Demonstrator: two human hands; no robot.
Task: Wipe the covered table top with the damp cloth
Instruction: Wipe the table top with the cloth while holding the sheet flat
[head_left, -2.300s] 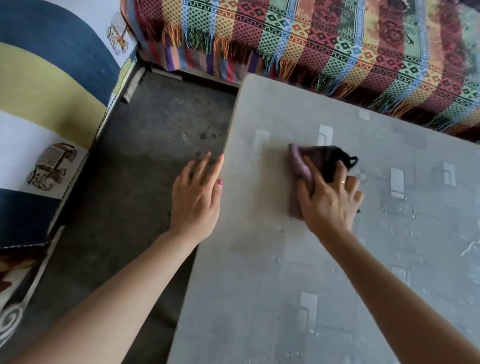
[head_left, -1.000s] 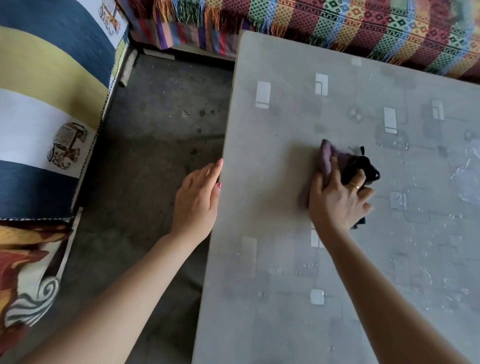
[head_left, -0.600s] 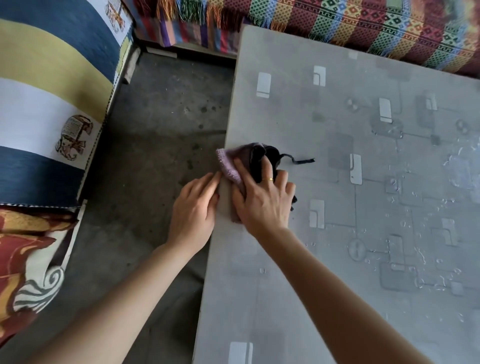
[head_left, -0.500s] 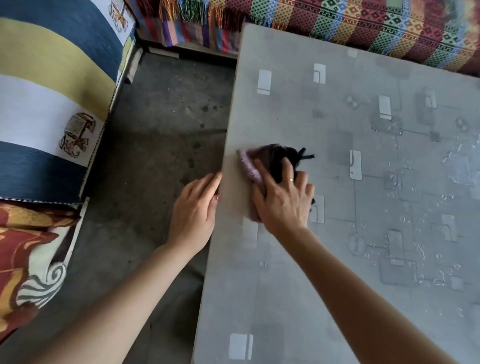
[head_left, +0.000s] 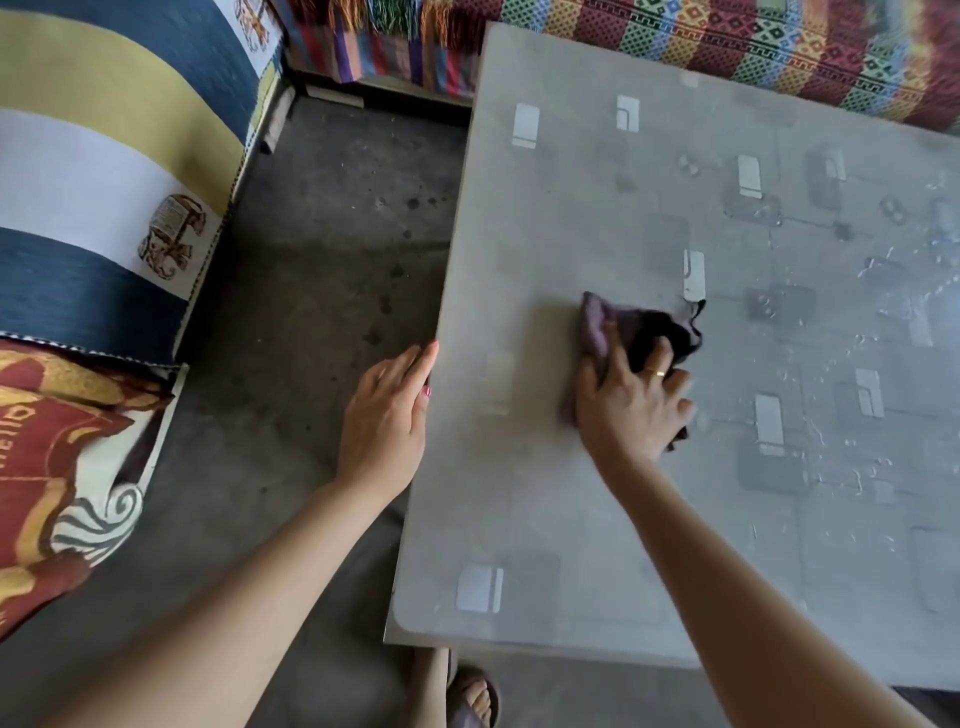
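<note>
Cloth (head_left: 618, 332) lies lengthwise away under right hand (head_left: 631, 410).

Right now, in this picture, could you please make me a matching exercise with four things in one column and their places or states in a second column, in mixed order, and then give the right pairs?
Column 1
1. damp cloth
2. left hand
3. right hand
4. striped cushion

Column 2
A. against the table's left edge, fingers straight
B. left of the table, beyond the bare floor
C. on the table top, under a hand
D. pressing down on the cloth, a ring on one finger

Pairs: 1-C, 2-A, 3-D, 4-B
</note>
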